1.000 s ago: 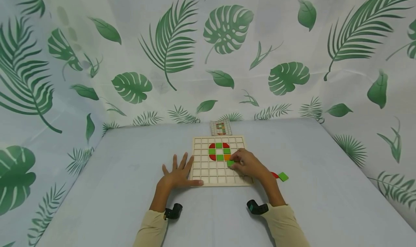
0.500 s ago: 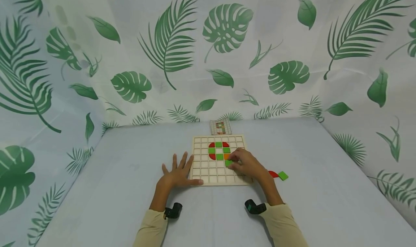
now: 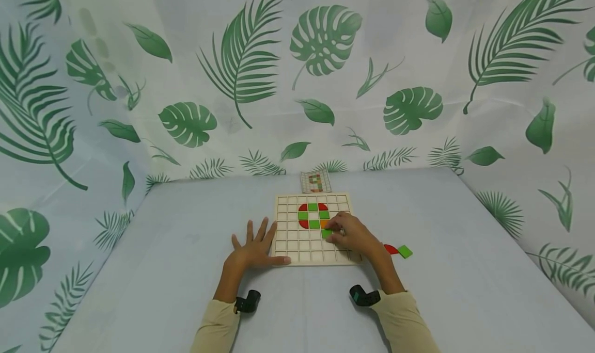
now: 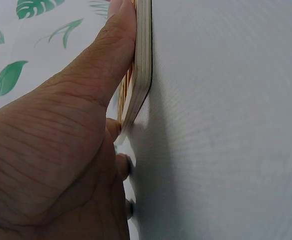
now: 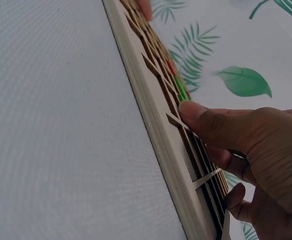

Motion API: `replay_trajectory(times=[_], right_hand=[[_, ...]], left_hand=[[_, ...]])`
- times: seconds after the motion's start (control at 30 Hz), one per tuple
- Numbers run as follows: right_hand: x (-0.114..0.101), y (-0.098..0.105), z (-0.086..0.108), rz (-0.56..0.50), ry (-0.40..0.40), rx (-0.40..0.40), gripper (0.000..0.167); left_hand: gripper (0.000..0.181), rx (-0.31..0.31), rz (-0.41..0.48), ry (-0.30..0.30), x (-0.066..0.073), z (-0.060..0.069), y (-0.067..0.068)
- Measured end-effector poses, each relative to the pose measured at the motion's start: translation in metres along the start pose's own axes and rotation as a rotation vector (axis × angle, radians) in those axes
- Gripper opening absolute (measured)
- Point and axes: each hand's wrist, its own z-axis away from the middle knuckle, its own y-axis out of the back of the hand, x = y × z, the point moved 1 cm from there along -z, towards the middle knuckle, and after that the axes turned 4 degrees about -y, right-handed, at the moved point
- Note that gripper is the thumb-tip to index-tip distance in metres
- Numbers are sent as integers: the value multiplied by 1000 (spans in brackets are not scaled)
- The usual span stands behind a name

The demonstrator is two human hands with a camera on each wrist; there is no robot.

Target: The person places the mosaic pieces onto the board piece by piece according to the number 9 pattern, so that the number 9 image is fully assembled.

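At the bottom of the frame, two tan sleeves [image 3: 409, 322] reach in, each with a black device [image 3: 248, 301] at the wrist; the forearms slant inward, up the frame. At centre left, the left hand [image 3: 253, 254] lies palm down with fingers spread wide and straight, gripping nothing; its thumb rests on the lower left corner of the wooden grid board [image 3: 297, 244], and its index finger lies along the board's left edge. Right of centre, the right hand [image 3: 350, 233] is bent over the board, fingers curled, thumb and index finger nearly closed on a green tile [image 3: 326, 233]. That tile sits just below an orange tile [image 3: 325, 223], at the lower right of a ring of red and green tiles [image 3: 314, 224]. In the right wrist view the thumb tip is low over the board's grid ridges, near its thick edge.

Right of the board, beyond the right forearm, a loose red tile [image 3: 390, 249] and a loose green tile [image 3: 405, 251] lie side by side on the tabletop [image 3: 176, 239], which spreads broadly to both sides. Just above the board's top edge lies a patterned card [image 3: 305, 182]; farther up, the leaf-printed backdrop [image 3: 260, 146] meets the tabletop's far edge.
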Motion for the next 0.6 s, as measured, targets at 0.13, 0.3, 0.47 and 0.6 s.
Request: replay_trajectory(times=[0.13,0.3,0.47,0.6], right_hand=[[1,0,0,-2,1,-7,24],[2,0,0,-11,10,-6,22],[1,0,0,-10,4,-7,22],[-1,2,1,7,23,7,23]], left_hand=[[108,2,0,1,0,0,0],[107,3,0,0,-1,-1,-1],[108,3,-3,1,-3,-2,-2],[108,1,-8,0,-3,-3,-3]])
